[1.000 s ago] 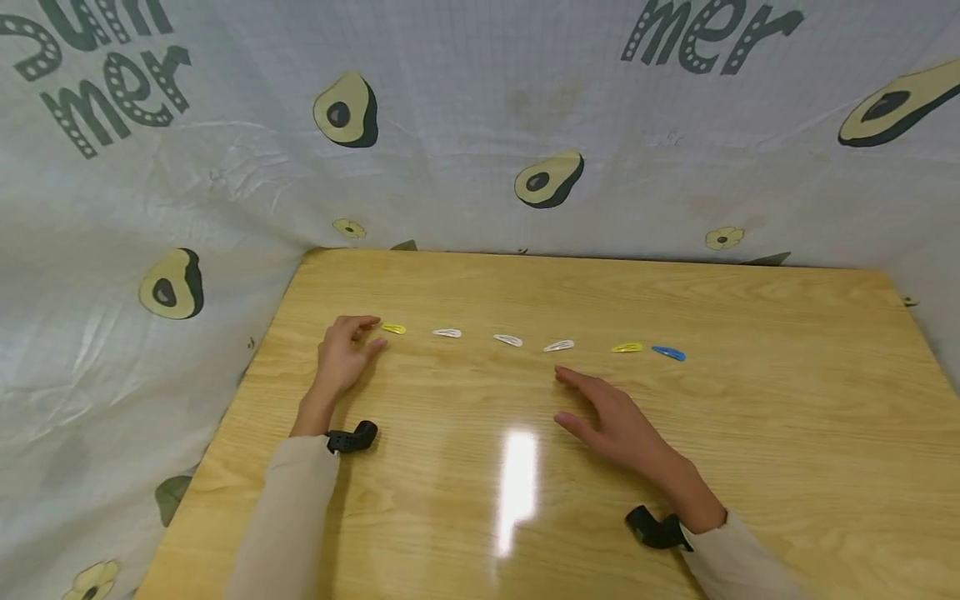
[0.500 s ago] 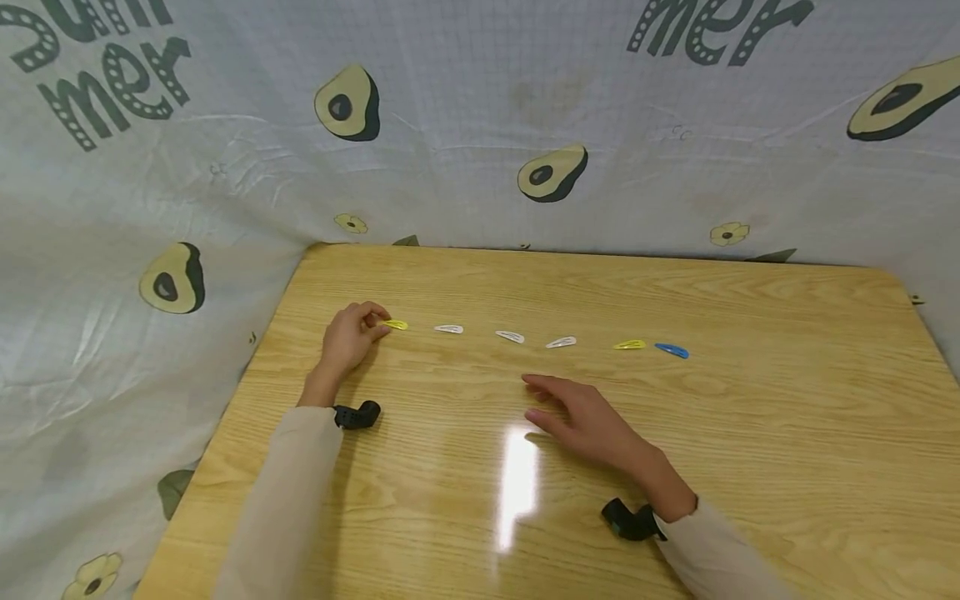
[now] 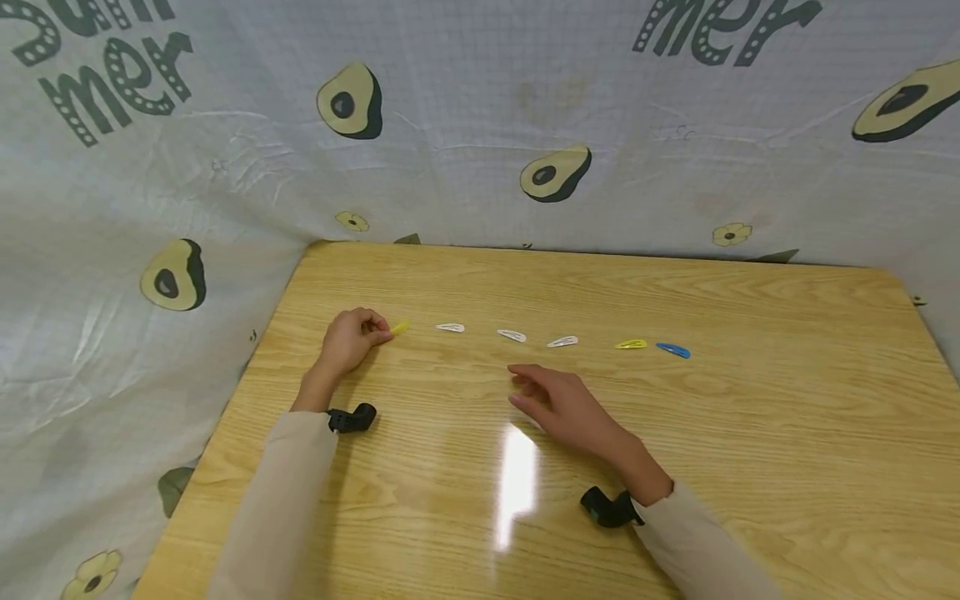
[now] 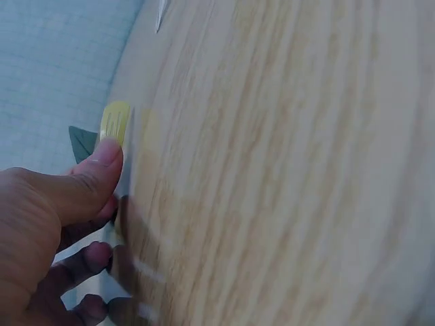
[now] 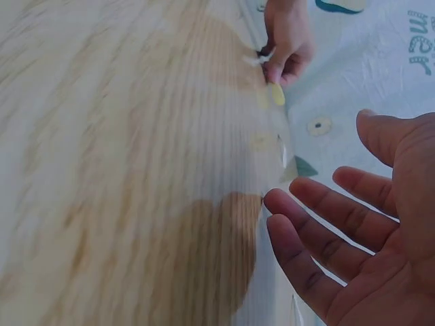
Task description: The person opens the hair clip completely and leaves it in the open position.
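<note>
— Five small snap hair clips lie in a row on the light wooden table to the right of my left hand: three white metal clips, one yellow clip and one blue clip. A grey cloth with avocado prints hangs behind the table.

— And the hands?

— My left hand has its fingers curled, and thumb and finger pinch the end of the small yellow metal hair clip. This clip sticks out to the right of the fingertips, at the left end of the row. My right hand is spread with relaxed fingers, holding nothing, just in front of the white clips.
</note>
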